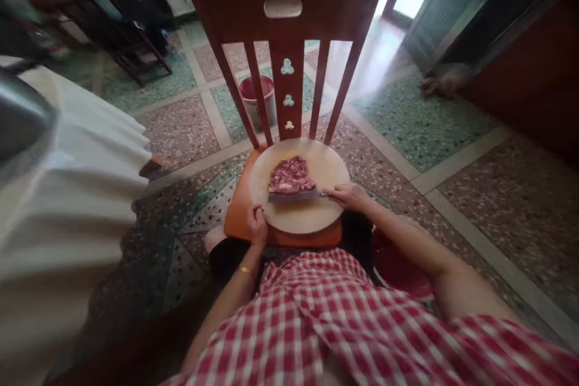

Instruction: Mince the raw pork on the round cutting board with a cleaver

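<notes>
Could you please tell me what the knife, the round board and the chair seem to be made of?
Knife: blade probably metal, flat and grey; the right hand mostly hides the handle, so its material is unclear.
Round board: perhaps wood or plastic; its pale, smooth-looking surface leaves it open.
Chair: likely varnished wood, judging by its reddish-brown slats and slight sheen.

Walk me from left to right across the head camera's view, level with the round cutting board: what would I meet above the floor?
White tablecloth → left hand at the board's edge → chopped meat → right hand, gripping the cleaver's handle.
</notes>
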The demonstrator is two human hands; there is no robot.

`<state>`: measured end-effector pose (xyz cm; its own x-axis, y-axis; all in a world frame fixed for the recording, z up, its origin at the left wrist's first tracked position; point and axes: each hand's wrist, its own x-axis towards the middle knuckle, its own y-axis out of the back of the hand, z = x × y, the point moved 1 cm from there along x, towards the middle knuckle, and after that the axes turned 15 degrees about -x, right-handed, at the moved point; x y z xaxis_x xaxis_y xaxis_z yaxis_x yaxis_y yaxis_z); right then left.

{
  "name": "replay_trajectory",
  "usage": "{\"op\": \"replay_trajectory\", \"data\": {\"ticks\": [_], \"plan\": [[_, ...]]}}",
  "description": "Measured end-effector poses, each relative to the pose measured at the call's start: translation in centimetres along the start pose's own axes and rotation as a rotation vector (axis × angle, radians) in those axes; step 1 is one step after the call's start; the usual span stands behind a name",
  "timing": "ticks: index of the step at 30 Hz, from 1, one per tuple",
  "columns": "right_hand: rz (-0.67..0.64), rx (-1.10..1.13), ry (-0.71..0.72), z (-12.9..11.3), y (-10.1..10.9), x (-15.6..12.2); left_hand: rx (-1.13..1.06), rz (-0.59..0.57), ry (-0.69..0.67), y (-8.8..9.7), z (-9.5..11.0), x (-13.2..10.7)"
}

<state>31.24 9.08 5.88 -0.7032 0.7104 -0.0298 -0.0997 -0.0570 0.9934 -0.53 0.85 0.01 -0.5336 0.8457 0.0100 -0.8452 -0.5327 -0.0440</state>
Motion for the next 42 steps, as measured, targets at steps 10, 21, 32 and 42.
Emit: {"op": "replay_trajectory", "data": {"ticks": [10,21,32,42], "plan": [[-0.159,0.793,-0.505,-2.2,0.3,0.7,0.142,-0.249,-0.132,-3.7,0.7,0.7],[0.27,0.771,-0.476,-7.6,11.8,1.2,0.239,-0.274,-0.265,-4.4,0.1,1.1],[0.088,0.563,-0.446,-11.2,7.1,3.9,0.229,-0.274,-0.307,-4.1,-0.8,1.2],[0.001,0.663,-0.502,-10.5,6.2,4.2,0.262,-0.282,-0.351,-4.0,-0.9,1.1]]}}
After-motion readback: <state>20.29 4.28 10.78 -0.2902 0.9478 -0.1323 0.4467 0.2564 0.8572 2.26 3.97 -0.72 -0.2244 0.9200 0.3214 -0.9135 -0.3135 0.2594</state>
